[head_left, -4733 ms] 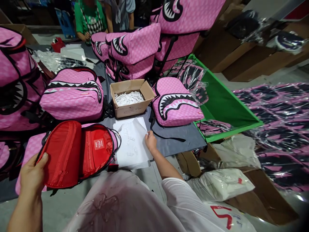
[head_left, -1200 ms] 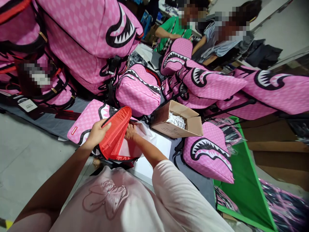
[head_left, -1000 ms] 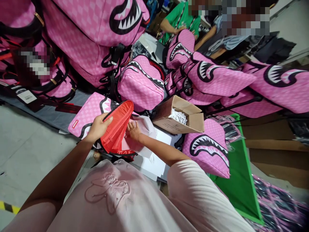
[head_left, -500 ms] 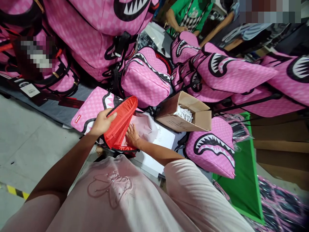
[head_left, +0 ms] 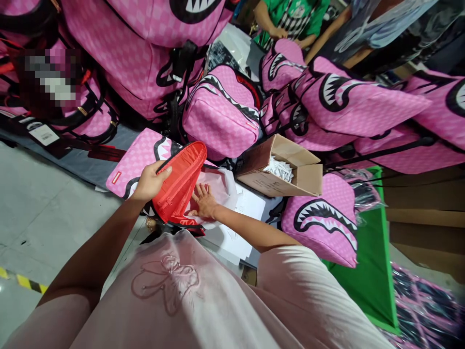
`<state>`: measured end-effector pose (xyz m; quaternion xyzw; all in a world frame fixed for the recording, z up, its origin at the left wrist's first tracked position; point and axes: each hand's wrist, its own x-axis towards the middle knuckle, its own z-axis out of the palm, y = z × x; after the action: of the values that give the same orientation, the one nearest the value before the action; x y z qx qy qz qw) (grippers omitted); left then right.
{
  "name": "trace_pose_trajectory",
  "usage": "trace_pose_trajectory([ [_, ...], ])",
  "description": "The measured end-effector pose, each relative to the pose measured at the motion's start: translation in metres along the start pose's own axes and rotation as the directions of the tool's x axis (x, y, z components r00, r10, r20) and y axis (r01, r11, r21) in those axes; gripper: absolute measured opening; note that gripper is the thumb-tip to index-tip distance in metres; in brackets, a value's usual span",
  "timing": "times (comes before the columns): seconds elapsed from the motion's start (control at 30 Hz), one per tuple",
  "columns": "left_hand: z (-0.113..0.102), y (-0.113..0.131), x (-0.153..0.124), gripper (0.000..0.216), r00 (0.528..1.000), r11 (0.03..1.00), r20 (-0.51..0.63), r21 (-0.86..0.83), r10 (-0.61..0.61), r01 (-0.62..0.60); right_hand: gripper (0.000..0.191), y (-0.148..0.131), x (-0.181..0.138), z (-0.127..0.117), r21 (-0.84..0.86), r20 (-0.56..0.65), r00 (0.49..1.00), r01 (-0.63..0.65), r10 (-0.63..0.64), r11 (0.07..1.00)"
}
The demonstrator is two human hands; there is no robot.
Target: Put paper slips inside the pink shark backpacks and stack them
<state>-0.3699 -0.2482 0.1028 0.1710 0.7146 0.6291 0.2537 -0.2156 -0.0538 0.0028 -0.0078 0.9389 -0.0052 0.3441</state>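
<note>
Running along the floor at far left is yellow-and-black tape (head_left: 23,281). Above it, on the grey table (head_left: 78,164), sit pink handbags (head_left: 87,130) with black handles, a white tag (head_left: 44,134) among them. Next rises a tall stack (head_left: 119,63) of pink bags, shark teeth printed on the top one.

In front of that, at the table's near edge, lies the bag (head_left: 140,148), unzipped, its red-lined flap (head_left: 181,179) tilted up. My left hand (head_left: 148,182) pinches that flap by its edge: thumb on the red side, fingers out of sight behind it. Just right of the flap, my right hand (head_left: 206,202) rests palm down, fingers splayed wide and gripping nothing, on a thin, creased white sheet (head_left: 225,186). One end of the sheet goes behind the flap; how far into the bag it reaches, I cannot tell.

Beyond my hands sits a plump bag (head_left: 221,121), stuffed full. Flat papers (head_left: 249,208) lie beside and under the sheet, and behind them stands a carton (head_left: 259,177) of white packets (head_left: 280,168). Across the table a person in green (head_left: 316,17) has both hands near another bag. Nearer me, a toothed bag (head_left: 321,223) leans by the green bin (head_left: 366,266), and plastic-wrapped bags (head_left: 425,305) cover the floor at far right.
</note>
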Motion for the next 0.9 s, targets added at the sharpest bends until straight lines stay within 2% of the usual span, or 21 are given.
trace_pose_trajectory([
  [0.07,-0.001,0.002,0.001,0.044,1.0,1.0,-0.011,0.013,-0.011,0.011,0.106,0.0,0.004,0.002,0.017,0.01,0.999,0.045,-0.045,0.999],
  [0.13,-0.001,0.004,0.001,0.045,1.0,1.0,-0.019,0.011,-0.02,0.02,0.103,-0.005,0.013,0.006,-0.002,-0.029,0.997,0.071,-0.071,0.997],
  [0.3,0.001,0.005,0.0,0.048,1.0,1.0,-0.012,-0.012,-0.02,0.02,0.094,-0.025,0.03,0.012,-0.046,-0.127,0.99,0.057,-0.062,0.997],
  [0.4,0.0,0.005,-0.001,0.045,1.0,1.0,-0.016,-0.009,-0.019,0.019,0.104,-0.021,0.02,0.013,-0.065,-0.138,0.987,0.079,-0.087,0.995],
  [0.5,0.0,0.005,-0.001,0.044,0.999,1.0,-0.025,-0.011,-0.029,0.029,0.102,-0.008,0.005,0.012,-0.088,-0.149,0.98,0.12,-0.132,0.989],
  [0.63,-0.003,0.003,0.001,0.046,1.0,0.999,-0.018,0.041,-0.017,0.018,0.098,-0.002,0.006,0.01,-0.058,-0.189,0.982,0.012,-0.023,0.998],
  [0.7,-0.013,0.0,0.003,0.045,1.0,0.991,-0.027,0.133,-0.004,0.007,0.1,-0.003,0.015,0.008,-0.045,-0.157,0.987,-0.025,0.017,0.999],
  [0.8,-0.035,-0.004,0.008,0.041,0.994,0.914,-0.097,0.399,-0.045,0.08,0.101,-0.005,0.025,0.007,-0.066,-0.118,0.992,0.035,-0.043,0.997],
  [0.87,-0.044,-0.005,0.009,0.044,0.978,0.747,-0.186,0.635,-0.098,0.196,0.101,-0.005,0.028,0.006,-0.074,-0.15,0.987,0.048,-0.059,0.996],
  [0.9,-0.046,-0.005,0.008,0.048,0.971,0.641,-0.226,0.735,-0.077,0.222,0.101,-0.005,0.029,0.006,-0.071,-0.164,0.985,0.038,-0.049,0.997],
])
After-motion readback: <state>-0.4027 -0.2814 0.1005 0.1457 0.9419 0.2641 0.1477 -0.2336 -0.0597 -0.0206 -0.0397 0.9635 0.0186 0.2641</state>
